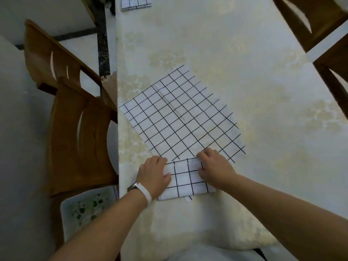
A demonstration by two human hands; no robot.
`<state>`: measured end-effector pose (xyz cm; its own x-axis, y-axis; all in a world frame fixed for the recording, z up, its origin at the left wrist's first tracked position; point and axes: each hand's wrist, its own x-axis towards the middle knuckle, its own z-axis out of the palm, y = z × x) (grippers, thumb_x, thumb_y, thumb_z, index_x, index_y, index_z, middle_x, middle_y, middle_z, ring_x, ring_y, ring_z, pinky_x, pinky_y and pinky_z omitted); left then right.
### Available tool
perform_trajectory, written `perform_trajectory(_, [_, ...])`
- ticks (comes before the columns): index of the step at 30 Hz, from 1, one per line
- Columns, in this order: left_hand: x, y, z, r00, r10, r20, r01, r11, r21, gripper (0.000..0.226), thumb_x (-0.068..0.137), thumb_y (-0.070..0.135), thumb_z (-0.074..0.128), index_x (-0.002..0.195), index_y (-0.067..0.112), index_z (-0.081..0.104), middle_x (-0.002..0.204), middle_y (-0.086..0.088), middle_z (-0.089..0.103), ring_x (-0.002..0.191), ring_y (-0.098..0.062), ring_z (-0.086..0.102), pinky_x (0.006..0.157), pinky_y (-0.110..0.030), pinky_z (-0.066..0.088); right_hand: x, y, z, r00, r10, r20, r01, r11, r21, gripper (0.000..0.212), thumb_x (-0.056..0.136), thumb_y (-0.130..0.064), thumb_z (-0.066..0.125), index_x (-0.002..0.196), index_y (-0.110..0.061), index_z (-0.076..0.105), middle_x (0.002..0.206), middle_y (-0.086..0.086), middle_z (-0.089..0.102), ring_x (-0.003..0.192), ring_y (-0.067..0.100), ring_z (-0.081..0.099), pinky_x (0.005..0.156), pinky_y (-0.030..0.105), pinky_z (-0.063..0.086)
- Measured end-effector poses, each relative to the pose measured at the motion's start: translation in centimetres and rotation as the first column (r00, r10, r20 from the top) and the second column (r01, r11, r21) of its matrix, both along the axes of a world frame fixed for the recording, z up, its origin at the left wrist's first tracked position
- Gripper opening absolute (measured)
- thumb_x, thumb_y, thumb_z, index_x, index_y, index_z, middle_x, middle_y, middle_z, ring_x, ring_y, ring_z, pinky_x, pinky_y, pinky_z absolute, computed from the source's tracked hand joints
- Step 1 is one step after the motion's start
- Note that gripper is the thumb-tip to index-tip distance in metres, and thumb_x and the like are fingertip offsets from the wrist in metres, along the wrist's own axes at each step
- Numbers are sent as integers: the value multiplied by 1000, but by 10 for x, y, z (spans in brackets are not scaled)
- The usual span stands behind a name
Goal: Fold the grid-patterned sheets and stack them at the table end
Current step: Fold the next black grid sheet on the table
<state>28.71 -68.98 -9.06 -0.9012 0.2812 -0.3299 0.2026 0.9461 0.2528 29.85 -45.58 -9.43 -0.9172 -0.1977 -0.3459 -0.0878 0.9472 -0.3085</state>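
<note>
Folded sheet [188,178] at near end of desk [244,63]; left hand [153,174] and right hand [214,166] grip its sides, fingers curled. Unfolded sheet [180,117] spread just beyond, touching. Stack [135,3] at far end. Left chair [75,129], right chair [308,21] flank desk

Open tabletop [244,53] beyond and right of the spread sheet [180,117]; wooden chairs [75,132] along both edges.

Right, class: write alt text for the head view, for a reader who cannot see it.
The left hand and right hand pinch the sides of a folded grid-patterned sheet on a cream table. Behind it a larger grid sheet lies flat, and a stack of folded sheets sits at the far end; wooden chairs stand alongside.
</note>
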Motion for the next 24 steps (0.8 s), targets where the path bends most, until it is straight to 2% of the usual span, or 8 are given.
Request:
perform_trajectory(4, [-7,4,-1,999,-42,30,43,998,-44,48,85,44,55,128,25,49,122,1,50,114,-22,45,92,-35,37,-7,-5,1,990,134,54,-136,990,36,66,84,-44,57,142,-19,37,138,6,39,124,26,39,101,39,39])
perform_trajectory(7, [-14,7,0,996,-50,72,55,996,-70,39,84,45,54,119,26,53,115,3,50,110,-21,45,91,-35,36,-12,-11,1,982,176,72,-183,977,108,65,82,-49,59,137,-20,38,133,6,39,120,26,39,98,40,38])
perform_trajectory(12, [-16,8,6,984,-40,173,53,996,-69,13,85,34,52,92,25,56,97,3,53,98,-23,51,83,-34,38,-17,-18,8,987,86,139,-105,985,136,52,78,-41,66,119,-17,46,120,7,41,110,27,41,90,39,41])
perform_trajectory(14, [-11,3,8,965,36,260,-45,999,29,2,84,28,52,84,26,53,86,5,55,85,-22,55,74,-31,41,-15,-18,10,986,46,157,-69,988,140,40,80,-34,64,113,-17,49,117,6,44,108,27,42,87,38,41])
perform_trajectory(17, [5,-6,9,903,197,382,-294,931,216,4,83,23,56,80,25,54,74,2,59,65,-16,53,58,-27,40,-9,-17,15,984,-1,178,-24,990,140,23,82,-19,54,105,-19,52,108,4,52,99,24,46,84,37,40])
perform_trajectory(19, [15,-10,10,877,244,414,-391,864,317,8,84,20,60,77,21,56,71,-1,60,62,-13,51,56,-25,41,-1,-14,17,970,-98,222,76,991,106,19,80,-13,52,97,-21,50,97,2,55,89,22,49,76,33,40])
perform_trajectory(21, [26,-11,12,837,294,461,-494,768,407,14,86,15,63,74,18,56,65,2,55,58,-10,47,53,-20,39,9,-9,20,917,-256,307,272,962,-11,18,79,-13,56,94,-22,51,89,0,56,80,19,52,63,28,39])
perform_trajectory(24, [41,-13,14,730,372,574,-668,567,482,13,88,10,65,78,13,57,68,1,54,64,-12,47,57,-18,38,26,-4,25,733,-472,491,637,729,-250,17,79,-8,67,94,-14,62,83,3,59,67,13,52,51,21,39])
